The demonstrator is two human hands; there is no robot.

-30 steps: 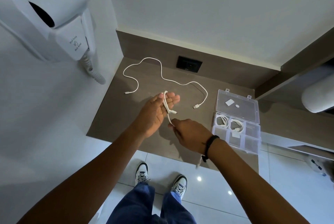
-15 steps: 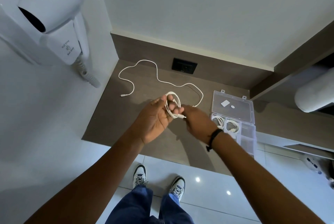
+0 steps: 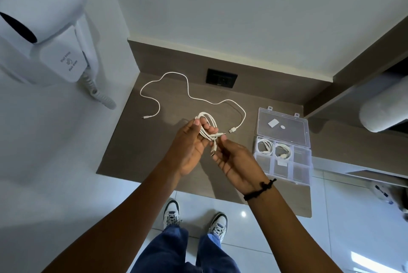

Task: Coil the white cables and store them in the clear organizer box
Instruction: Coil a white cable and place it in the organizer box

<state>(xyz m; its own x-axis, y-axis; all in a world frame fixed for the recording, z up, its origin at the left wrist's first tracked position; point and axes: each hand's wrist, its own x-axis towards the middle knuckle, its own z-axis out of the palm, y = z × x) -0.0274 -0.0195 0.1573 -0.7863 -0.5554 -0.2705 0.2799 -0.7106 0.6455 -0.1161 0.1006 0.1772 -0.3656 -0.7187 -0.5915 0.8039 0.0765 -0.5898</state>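
Here, coiled white cable looped around left hand fingers above brown counter; right hand pinching its dangling end. Right: open clear organizer box. Far: loose white cable.

White cables; clear organizer box; grey-brown surface; black socket; white hair dryer; black wristband.

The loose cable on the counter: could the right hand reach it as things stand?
Probably yes. The loose cable lies bare on the counter, its plug just beyond the right hand. But both hands are busy with the coiled cable.
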